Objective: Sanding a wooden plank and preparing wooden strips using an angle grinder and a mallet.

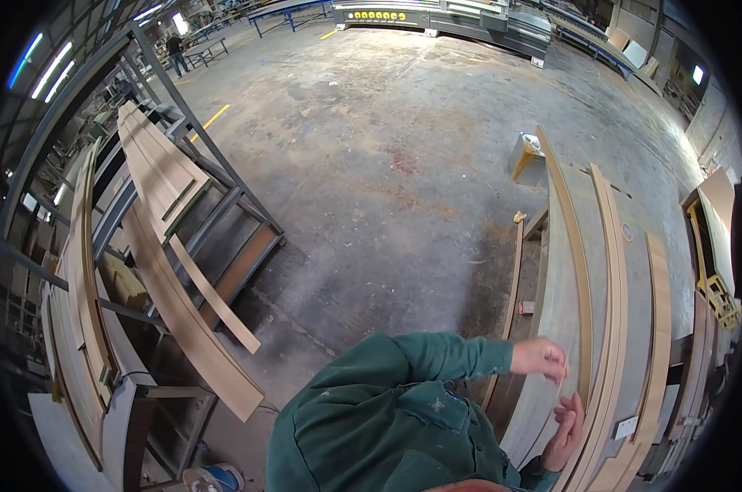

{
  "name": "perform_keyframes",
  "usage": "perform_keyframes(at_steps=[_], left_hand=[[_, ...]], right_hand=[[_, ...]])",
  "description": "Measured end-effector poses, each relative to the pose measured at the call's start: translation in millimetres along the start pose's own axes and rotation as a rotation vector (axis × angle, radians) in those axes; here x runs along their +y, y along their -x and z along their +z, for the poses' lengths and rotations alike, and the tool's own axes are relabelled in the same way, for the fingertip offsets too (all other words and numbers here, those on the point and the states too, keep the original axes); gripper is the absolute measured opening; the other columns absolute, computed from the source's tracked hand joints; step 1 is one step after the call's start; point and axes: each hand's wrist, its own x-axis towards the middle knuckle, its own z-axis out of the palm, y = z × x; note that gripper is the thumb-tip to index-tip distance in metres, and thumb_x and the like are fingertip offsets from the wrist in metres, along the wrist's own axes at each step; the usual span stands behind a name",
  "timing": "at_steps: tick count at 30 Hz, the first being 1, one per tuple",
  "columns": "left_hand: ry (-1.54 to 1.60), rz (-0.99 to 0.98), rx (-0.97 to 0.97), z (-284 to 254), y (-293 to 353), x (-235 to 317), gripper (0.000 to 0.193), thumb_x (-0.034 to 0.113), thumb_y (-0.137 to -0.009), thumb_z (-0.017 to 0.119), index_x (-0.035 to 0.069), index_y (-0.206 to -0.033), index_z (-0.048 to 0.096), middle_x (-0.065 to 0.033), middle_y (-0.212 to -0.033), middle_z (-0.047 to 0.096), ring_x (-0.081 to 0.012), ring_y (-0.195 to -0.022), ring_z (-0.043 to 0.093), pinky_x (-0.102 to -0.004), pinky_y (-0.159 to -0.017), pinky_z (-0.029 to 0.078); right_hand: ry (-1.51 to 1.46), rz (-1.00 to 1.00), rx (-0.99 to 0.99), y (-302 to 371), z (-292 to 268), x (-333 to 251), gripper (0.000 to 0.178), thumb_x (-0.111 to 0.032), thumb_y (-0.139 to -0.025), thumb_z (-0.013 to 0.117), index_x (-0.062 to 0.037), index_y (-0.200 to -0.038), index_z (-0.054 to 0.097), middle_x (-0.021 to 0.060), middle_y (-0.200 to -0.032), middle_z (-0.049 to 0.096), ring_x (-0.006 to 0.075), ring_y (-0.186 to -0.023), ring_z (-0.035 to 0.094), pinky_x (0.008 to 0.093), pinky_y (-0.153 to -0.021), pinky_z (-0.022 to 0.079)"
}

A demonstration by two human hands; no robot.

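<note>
Both my hands are over a long grey bench at the right, with green sleeves on my arms. My left hand (540,358) is held above the bench surface (563,271), its thumb and fingers closed in a pinch. Something thin may be in that pinch, but it is too small to name. Just below it in view, my right hand (563,432) is closed with curled fingers at the edge of a long narrow wooden strip (573,230). Its fingertips touch the strip. Beside this lies a pair of thin wooden strips (614,287), running lengthwise along the bench.
A wider board (658,320) and a small white box (625,428) lie farther right. A metal can (528,156) stands past the bench's far end. At left, a metal rack (223,156) carries long wooden boards (170,287). Grey machinery (445,23) stands at the back.
</note>
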Motion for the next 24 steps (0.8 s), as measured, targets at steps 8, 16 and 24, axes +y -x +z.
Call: perform_keyframes(at_steps=[8, 16, 24], left_hand=[[-0.101, 0.132, 0.259, -50.7, 51.3, 45.1, 0.015, 0.014, -0.092, 0.06, 0.0, -0.089, 0.062, -0.0062, -0.1, 0.065, -0.0082, -0.079, 0.058, -0.0245, -0.072, 0.049], [0.008, 0.237, 0.569, -103.1, 130.6, 98.1, 0.02, 0.014, -0.094, 0.057, 0.001, -0.109, 0.06, -0.0081, -0.097, 0.067, -0.0135, -0.088, 0.063, -0.0289, -0.078, 0.053], [0.115, 0.303, 0.827, -162.5, 153.1, 119.7, 0.03, 0.013, -0.096, 0.053, 0.0, -0.123, 0.05, -0.0114, -0.098, 0.065, -0.0155, -0.082, 0.062, -0.031, -0.078, 0.053]], right_hand=[[-0.253, 0.193, -0.303, 2.1, 61.0, 20.6, 0.032, -0.005, -0.09, 0.057, 0.0017, -0.121, 0.053, 0.0069, -0.082, 0.063, 0.011, -0.069, 0.057, 0.0237, -0.066, 0.046], [-0.242, 0.287, -0.386, -26.9, 122.9, -10.5, 0.016, -0.008, -0.082, 0.07, -0.0008, -0.094, 0.061, -0.0017, -0.07, 0.057, 0.0057, -0.064, 0.053, 0.0222, -0.059, 0.044], [-0.207, 0.163, -0.28, -50.8, 142.1, -22.0, 0.013, -0.003, -0.085, 0.066, -0.0023, -0.096, 0.06, -0.0029, -0.071, 0.055, 0.0042, -0.062, 0.051, 0.0196, -0.056, 0.041]])
